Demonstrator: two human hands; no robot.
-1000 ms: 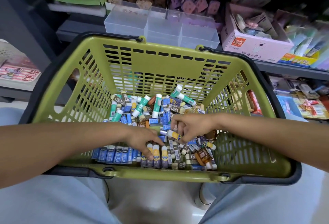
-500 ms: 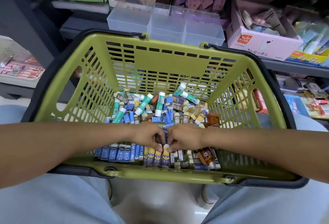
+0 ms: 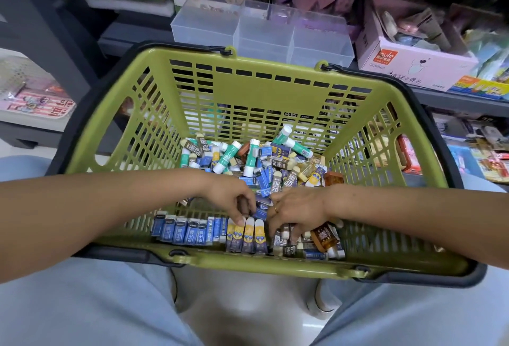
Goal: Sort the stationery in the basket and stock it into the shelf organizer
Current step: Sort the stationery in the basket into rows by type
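Blue erasers (image 3: 181,231) and yellow-topped erasers (image 3: 249,235) are lined along the near wall of the green basket (image 3: 264,84). A small blue eraser (image 3: 261,209) is pinched by the left hand (image 3: 232,199); loose erasers are touched by the right hand (image 3: 298,212), fingers curled. Glue sticks (image 3: 228,155) are heaped behind. The clear shelf organizer (image 3: 264,31) is set on the shelf beyond.

We see a grey shelf (image 3: 132,40) carrying a clear organizer (image 3: 261,34), with a pink box (image 3: 407,59) just beside it.

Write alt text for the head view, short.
Both hands work at the near edge of a green basket of erasers and glue sticks; the left hand pinches a blue eraser above a yellow-topped row, the right hand fingers 2B erasers. A clear organizer sits behind.
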